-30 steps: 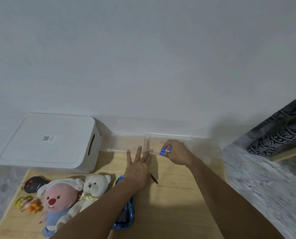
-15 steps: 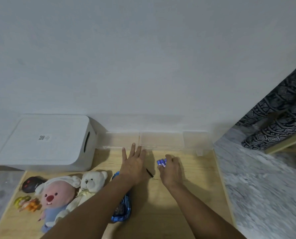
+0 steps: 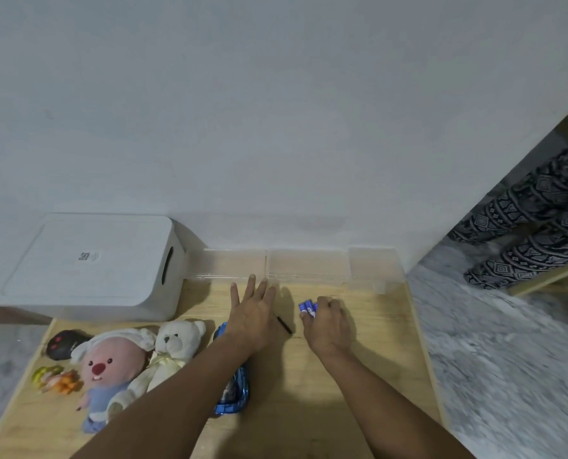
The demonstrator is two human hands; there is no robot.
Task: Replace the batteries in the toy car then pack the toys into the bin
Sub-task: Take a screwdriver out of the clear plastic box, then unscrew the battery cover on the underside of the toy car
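A blue toy car (image 3: 234, 394) lies on the wooden table (image 3: 358, 376), mostly hidden under my left forearm. My left hand (image 3: 252, 313) rests flat on the table with fingers spread, holding nothing. To its right, my right hand (image 3: 327, 321) grips a small pack of blue batteries (image 3: 307, 308) low over the table. A thin black tool (image 3: 284, 324) lies between the two hands. At the back left stands a white lidded bin (image 3: 87, 266). A pink plush (image 3: 110, 366) and a white teddy bear (image 3: 173, 346) lie at the left.
A clear plastic organiser (image 3: 302, 268) runs along the wall behind my hands. A black toy (image 3: 62, 342) and a small yellow-orange toy (image 3: 55, 380) sit at the table's left edge. A person's patterned trouser legs (image 3: 534, 220) stand at the right, over marbled floor.
My right hand has drawn back from the clear organiser toward me, bringing the blue batteries down near the table. My left hand has stayed flat in place.
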